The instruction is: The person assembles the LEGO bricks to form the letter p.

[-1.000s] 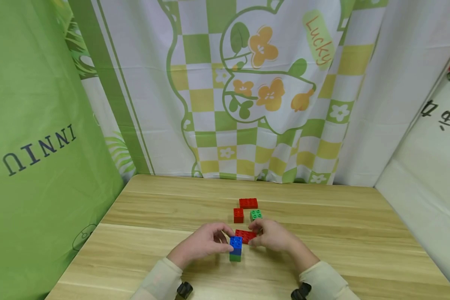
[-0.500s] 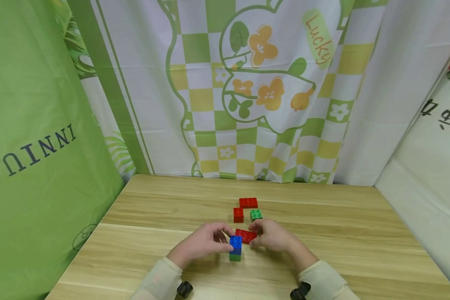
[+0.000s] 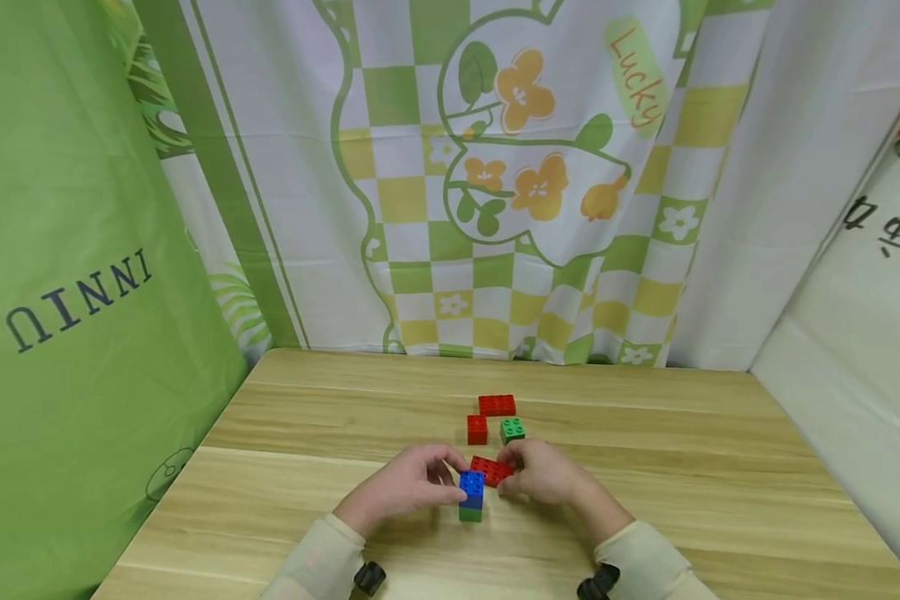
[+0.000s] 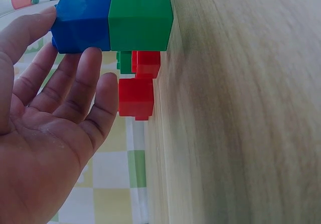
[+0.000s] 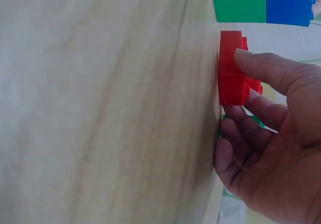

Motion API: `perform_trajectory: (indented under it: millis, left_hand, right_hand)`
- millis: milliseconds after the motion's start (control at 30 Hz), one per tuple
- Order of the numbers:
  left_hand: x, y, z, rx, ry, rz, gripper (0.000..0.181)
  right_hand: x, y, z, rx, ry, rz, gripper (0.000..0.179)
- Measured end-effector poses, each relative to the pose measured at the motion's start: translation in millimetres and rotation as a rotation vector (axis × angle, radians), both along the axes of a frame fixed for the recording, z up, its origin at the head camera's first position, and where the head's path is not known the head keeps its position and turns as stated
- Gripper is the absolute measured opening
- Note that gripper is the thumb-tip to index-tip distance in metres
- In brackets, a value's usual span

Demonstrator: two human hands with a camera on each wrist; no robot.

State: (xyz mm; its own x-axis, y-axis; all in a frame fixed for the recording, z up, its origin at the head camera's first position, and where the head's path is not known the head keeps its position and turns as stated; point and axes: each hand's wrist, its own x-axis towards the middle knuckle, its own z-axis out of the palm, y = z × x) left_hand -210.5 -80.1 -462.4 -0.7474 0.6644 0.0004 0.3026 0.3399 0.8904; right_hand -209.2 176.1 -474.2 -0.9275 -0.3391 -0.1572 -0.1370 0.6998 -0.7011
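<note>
A blue toy brick is stacked on a green brick, and this upright pair stands on the table. With thumb and fingertips, my left hand holds the blue brick; in the left wrist view the blue brick shows between them, with the green brick below the grip. Just behind and to the right of the stack lies a long red brick, studs up. My right hand pinches its right end, the thumb on the near side of the red brick in the right wrist view.
Beyond the hands sit a small red brick, a small green brick and, farther back, another long red brick. A patterned curtain hangs at the wooden table's back edge.
</note>
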Motion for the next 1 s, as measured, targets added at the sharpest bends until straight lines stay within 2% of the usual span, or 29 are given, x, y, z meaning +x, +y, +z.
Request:
perform_trajectory:
  millis: [333, 667, 1000]
  left_hand:
    - [-0.4, 0.1, -0.3, 0.003, -0.003, 0.002, 0.022]
    - [0.0, -0.2, -0.1, -0.010, 0.007, 0.012, 0.022]
    - [0.2, -0.9, 0.4, -0.005, 0.005, 0.012, 0.021]
  right_hand:
    - [1.9, 3, 0.9, -0.044, 0.013, -0.003, 0.030]
    - [4.4, 8, 9.2, -0.041, 0.034, -0.019, 0.029]
    - [7.5, 12, 21.0, -0.058, 0.009, -0.052, 0.033]
